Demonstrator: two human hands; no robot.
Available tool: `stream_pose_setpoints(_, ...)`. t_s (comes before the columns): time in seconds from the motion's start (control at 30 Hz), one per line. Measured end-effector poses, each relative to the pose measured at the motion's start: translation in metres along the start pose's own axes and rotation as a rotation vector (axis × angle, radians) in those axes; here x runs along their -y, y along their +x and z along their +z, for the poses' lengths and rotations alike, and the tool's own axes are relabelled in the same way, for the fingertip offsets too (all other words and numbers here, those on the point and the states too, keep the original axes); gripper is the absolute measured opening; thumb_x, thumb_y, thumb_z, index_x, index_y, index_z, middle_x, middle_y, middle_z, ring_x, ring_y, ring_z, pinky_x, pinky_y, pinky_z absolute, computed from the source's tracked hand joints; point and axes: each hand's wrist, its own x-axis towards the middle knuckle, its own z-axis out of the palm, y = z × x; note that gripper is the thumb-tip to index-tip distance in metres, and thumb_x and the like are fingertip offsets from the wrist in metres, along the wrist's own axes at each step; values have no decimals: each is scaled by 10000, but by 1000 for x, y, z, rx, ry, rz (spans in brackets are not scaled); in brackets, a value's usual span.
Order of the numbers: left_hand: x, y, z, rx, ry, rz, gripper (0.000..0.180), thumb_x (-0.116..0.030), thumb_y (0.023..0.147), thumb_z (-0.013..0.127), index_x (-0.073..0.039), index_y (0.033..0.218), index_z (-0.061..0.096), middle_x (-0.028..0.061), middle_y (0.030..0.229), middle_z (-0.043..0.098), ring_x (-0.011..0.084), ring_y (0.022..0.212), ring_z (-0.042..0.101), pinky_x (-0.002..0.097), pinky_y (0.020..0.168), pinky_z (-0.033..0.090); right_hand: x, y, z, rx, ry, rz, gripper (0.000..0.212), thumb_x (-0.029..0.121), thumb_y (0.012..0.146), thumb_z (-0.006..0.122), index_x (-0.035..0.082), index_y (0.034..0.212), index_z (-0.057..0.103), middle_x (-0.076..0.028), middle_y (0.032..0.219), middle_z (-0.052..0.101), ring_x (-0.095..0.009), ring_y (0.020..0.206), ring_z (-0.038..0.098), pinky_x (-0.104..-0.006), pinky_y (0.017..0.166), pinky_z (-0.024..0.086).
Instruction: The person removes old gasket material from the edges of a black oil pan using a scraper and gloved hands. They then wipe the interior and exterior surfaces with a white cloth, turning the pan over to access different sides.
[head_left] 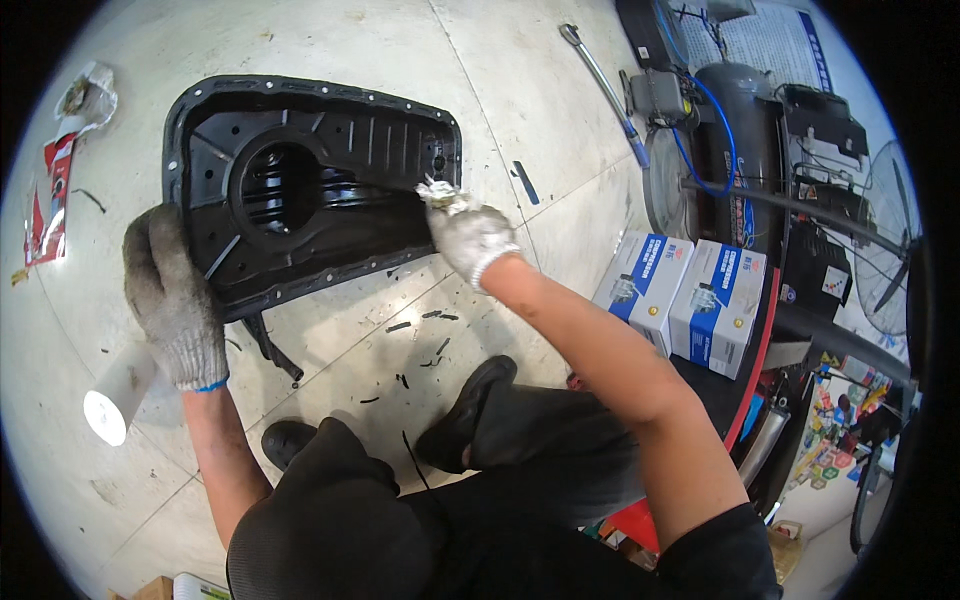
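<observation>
Wadding (440, 192) filled my curled right hand (474, 238); my straight-fingered left hand (176, 295) met the black pan (325, 195) at its left rim (171, 165), grip unclear. Stiff, slick-looking, it seemed best held there.

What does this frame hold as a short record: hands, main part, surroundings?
Left hand: gloved, at the pan's left edge
Right hand: gloved, holding a crumpled white wad at the pan's right end
Main part: black pan, open side up, on the floor
Around: white roll, red packet, dark scraps, long-handled wrench, two blue-and-white boxes
</observation>
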Motion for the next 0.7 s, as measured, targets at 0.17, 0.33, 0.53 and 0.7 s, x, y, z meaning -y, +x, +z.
stream_pose_setpoints(0.17, -12, 1, 5, 26, 107, 42, 484, -388, 1094, 540, 45, 1268, 669, 137, 1091, 710, 196, 952, 631, 333, 902, 514, -35, -57, -40, -190, -16, 44, 347, 300, 1033, 583, 88, 1307, 595, -238, 968, 761, -414, 909, 756, -533, 845, 590)
stream_pose_setpoints(0.33, -3, 7, -1, 14, 13, 1, 479, -384, 1086, 556, 41, 1276, 670, 114, 1110, 707, 182, 977, 625, 321, 917, 509, -65, -74, -38, -173, 587, 71, 384, 299, 977, 707, 62, 1279, 683, -275, 1057, 757, -388, 990, 754, -455, 909, 585)
stream_pose_setpoints(0.53, 4, 10, -1, 27, -85, -51, 536, -439, 1075, 586, 40, 1304, 658, 91, 1110, 696, 154, 969, 614, 282, 872, 502, -66, -74, -24, 131, 760, 42, 490, 362, 972, 757, -10, 1287, 703, -114, 1001, 766, -168, 828, 685, -326, 772, 586)
stream_pose_setpoints(0.7, -5, 8, 1, 36, -24, -58, 540, -453, 1044, 642, 46, 1249, 675, 113, 1037, 716, 156, 882, 643, 290, 798, 532, -49, -65, -19, 184, 1233, 117, 497, 364, 958, 765, -25, 1258, 687, -20, 755, 607, -119, 649, 576, -330, 595, 544)
